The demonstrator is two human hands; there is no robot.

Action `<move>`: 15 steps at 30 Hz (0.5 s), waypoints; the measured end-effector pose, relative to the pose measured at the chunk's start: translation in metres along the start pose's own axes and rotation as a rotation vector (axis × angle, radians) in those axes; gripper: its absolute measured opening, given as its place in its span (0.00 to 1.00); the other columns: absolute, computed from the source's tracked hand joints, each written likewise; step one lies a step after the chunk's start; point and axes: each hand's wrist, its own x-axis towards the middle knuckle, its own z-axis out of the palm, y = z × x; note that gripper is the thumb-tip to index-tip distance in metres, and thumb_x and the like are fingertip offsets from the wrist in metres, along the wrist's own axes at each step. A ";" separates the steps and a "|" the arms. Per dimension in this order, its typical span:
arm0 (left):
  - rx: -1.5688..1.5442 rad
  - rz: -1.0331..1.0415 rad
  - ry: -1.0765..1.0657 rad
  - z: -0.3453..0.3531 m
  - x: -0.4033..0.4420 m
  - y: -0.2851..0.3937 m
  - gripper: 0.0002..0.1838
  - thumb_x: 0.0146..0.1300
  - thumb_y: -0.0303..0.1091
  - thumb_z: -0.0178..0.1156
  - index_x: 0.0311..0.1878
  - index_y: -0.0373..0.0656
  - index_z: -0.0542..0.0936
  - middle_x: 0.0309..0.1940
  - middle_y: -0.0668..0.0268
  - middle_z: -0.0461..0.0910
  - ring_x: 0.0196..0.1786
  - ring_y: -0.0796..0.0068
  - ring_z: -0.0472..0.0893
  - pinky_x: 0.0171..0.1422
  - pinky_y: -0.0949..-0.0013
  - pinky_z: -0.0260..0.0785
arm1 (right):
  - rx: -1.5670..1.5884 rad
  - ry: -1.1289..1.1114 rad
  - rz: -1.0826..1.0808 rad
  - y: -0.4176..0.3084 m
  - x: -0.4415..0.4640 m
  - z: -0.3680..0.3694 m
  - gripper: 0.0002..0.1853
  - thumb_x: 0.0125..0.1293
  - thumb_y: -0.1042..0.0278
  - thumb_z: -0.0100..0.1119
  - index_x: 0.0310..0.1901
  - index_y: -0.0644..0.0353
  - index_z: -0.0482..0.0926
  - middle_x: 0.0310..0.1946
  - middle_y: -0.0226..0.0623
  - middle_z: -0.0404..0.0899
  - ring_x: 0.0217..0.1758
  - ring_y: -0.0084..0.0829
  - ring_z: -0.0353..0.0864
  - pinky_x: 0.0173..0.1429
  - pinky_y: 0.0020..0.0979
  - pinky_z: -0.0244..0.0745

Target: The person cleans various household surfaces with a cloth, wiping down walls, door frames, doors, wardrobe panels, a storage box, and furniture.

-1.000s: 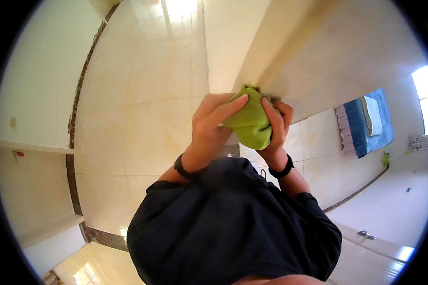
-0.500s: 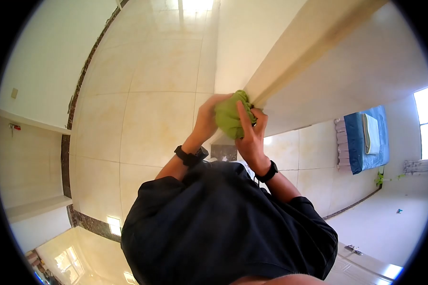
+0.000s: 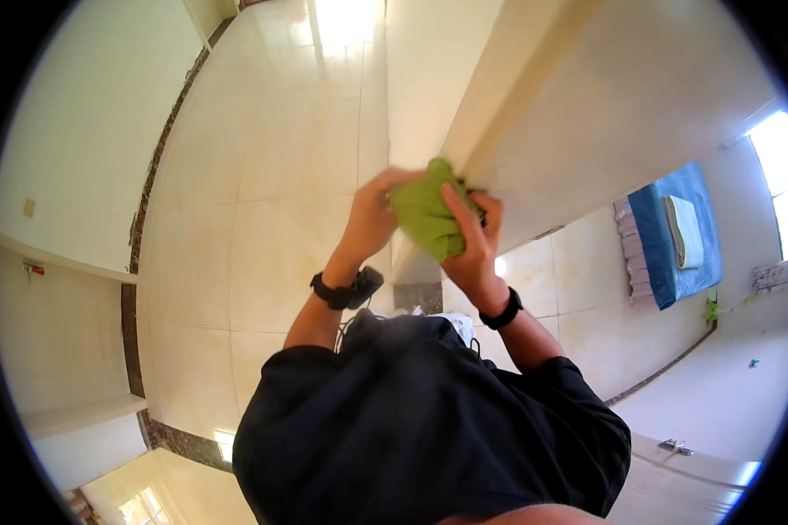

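Note:
A bunched green cloth point(image 3: 427, 214) is between my two hands, up against the edge of a pale door or panel point(image 3: 521, 87). My left hand point(image 3: 375, 214) wraps the cloth from its left side, its fingertips partly hidden by it. My right hand point(image 3: 477, 241) presses on the cloth from the right, with its fingers closed round that side. A small dark part shows between the cloth and the right fingers, too hidden to make out. Each wrist wears a black band.
Beyond the panel, at the right, stands a bed with a blue cover point(image 3: 661, 232) and a folded pale cloth point(image 3: 685, 229) on it. A window point(image 3: 777, 153) is at the far right. Pale floor tiles point(image 3: 280, 254) lie to the left, with a white wall point(image 3: 87, 149) past them.
Compared with a second ago, the cloth and both hands are slightly further left, and the cloth is bunched differently. My left hand has shifted round to the cloth's left side.

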 end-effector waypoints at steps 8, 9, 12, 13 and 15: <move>0.399 0.191 0.177 0.024 -0.026 0.016 0.31 0.45 0.10 0.62 0.56 0.44 0.81 0.46 0.60 0.81 0.48 0.66 0.82 0.49 0.68 0.76 | 0.126 -0.043 0.071 0.009 -0.021 -0.006 0.36 0.46 0.78 0.75 0.61 0.60 0.75 0.50 0.48 0.71 0.52 0.47 0.74 0.54 0.39 0.75; 0.463 0.329 0.204 0.029 -0.022 0.024 0.33 0.43 0.10 0.63 0.56 0.45 0.81 0.46 0.60 0.81 0.47 0.64 0.82 0.49 0.67 0.76 | 0.153 0.015 0.042 0.009 -0.014 -0.009 0.37 0.46 0.79 0.74 0.63 0.58 0.74 0.52 0.47 0.71 0.54 0.46 0.73 0.55 0.39 0.75; 0.544 0.602 0.300 0.063 -0.008 0.054 0.37 0.37 0.13 0.67 0.57 0.47 0.81 0.48 0.60 0.80 0.48 0.58 0.81 0.48 0.65 0.76 | 0.068 0.188 -0.102 0.022 0.009 -0.032 0.37 0.47 0.72 0.77 0.63 0.58 0.74 0.56 0.47 0.68 0.57 0.45 0.72 0.57 0.39 0.74; 0.576 0.653 0.277 0.075 -0.003 0.066 0.37 0.37 0.14 0.68 0.57 0.47 0.82 0.49 0.60 0.79 0.49 0.58 0.80 0.48 0.65 0.76 | 0.010 0.240 -0.127 0.025 0.016 -0.042 0.37 0.47 0.70 0.77 0.62 0.59 0.74 0.57 0.47 0.68 0.57 0.44 0.72 0.58 0.38 0.73; 0.639 0.757 0.233 0.097 0.010 0.081 0.37 0.37 0.16 0.68 0.58 0.48 0.82 0.51 0.60 0.78 0.51 0.57 0.79 0.48 0.63 0.76 | -0.060 0.373 -0.136 0.041 0.024 -0.054 0.35 0.50 0.67 0.77 0.60 0.61 0.72 0.58 0.49 0.67 0.57 0.44 0.73 0.60 0.38 0.73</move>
